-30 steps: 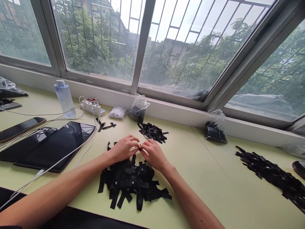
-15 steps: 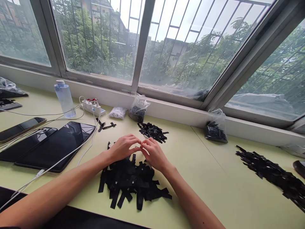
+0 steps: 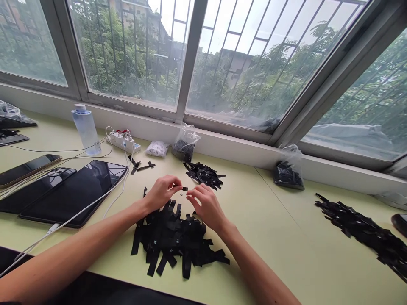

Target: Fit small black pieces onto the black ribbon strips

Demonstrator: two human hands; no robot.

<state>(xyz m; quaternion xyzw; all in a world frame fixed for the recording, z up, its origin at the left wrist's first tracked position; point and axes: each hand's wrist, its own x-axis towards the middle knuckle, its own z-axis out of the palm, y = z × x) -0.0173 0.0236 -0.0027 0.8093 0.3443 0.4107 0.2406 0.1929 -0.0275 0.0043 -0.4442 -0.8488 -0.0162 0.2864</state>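
Observation:
My left hand (image 3: 163, 191) pinches a short black fabric strip (image 3: 185, 189), whose end sticks out to the right of the fingertips. To the right of it, my right hand (image 3: 206, 202) has its thumb and fingers apart, with nothing visible between them. A tiny ring-like piece (image 3: 181, 194) shows between the two hands, just below the strip; what it is made of is too small to tell. Under and in front of both hands spreads a pile of black fabric strips (image 3: 171, 241), some with a small white letter on them.
A smaller black heap (image 3: 205, 174) lies beyond my hands. Clear bags of black pieces (image 3: 183, 148) and a small white packet (image 3: 157, 149) stand by the sill. Tablets (image 3: 79, 195), white cables, a power strip (image 3: 124, 142) and a water bottle (image 3: 86, 129) are left; a long row of strips (image 3: 362, 228) lies right.
My hands, whose fingertips met half a second ago, have come apart. The left has lifted slightly away with the black strip, and the tiny ring-like piece now shows between them.

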